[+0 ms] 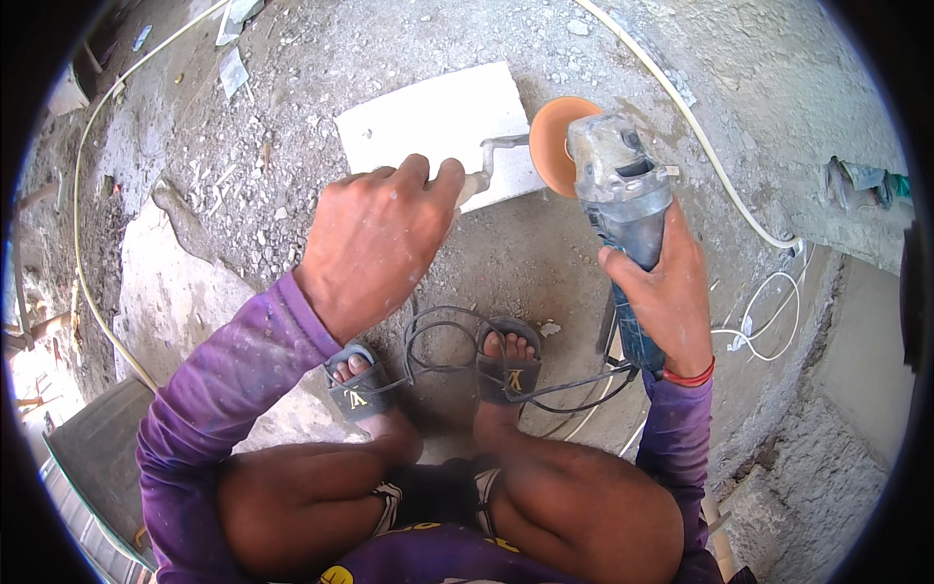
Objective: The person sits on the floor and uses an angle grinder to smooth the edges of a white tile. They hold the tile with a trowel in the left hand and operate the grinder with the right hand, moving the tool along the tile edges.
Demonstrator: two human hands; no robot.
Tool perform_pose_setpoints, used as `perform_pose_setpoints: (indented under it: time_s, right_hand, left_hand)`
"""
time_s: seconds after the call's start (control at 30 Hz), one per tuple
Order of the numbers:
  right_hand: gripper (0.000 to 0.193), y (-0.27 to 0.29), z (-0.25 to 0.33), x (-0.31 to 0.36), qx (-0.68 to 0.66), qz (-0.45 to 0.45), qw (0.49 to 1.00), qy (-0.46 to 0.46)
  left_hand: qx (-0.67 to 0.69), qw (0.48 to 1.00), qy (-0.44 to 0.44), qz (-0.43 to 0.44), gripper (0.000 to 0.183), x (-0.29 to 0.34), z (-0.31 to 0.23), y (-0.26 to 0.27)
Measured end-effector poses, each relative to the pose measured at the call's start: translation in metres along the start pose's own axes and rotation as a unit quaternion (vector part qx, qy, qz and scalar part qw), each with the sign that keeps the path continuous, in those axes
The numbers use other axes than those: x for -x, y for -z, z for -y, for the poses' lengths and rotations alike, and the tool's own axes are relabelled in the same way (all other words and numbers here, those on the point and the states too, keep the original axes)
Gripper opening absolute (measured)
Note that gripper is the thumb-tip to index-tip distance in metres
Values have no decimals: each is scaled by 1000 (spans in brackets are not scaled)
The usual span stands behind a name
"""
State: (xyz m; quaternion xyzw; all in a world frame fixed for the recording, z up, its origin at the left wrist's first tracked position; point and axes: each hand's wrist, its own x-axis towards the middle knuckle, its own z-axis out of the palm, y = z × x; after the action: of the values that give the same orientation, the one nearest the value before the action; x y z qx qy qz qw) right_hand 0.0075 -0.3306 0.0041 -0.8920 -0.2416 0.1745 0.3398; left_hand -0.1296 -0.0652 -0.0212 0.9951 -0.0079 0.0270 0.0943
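Squarely between the two hands, the rim of the orange disc (555,148) and the end of the cranked metal tool (503,143) come together, though whether they touch or stand just apart is hard to tell. The left hand (377,238) is curled into a fist around the tool's handle, knuckles up, with the bent metal neck reaching out past the fingers to the right. That neck steps away from the body, then runs crosswise toward the disc. The right hand (676,282) wraps the body of the angle grinder (623,185), its thumb laid over the near side. The grinder's long axis points mostly away from the person, leaning a little left at the head, so it lies roughly across the line of the metal. The disc sits on the left side of that head, facing the left hand; whether it is spinning cannot be told. The left fist is nearer to the tool's end than the right hand is. Beneath the tool, a white slab (418,119) lies on the gritty ground (292,88), beyond the sandalled feet (506,348).
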Motion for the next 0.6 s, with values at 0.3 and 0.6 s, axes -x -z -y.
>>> perform_pose_setpoints:
  time_s: [0.3, 0.6]
  right_hand:
    - [63, 4, -5, 1, -17, 23, 999, -45]
    - [54, 4, -21, 5, -25, 3, 998, -51]
  left_hand:
    - [-6, 1000, 23, -8, 20, 2, 1, -2]
    - [159, 983, 87, -19, 30, 3, 19, 7]
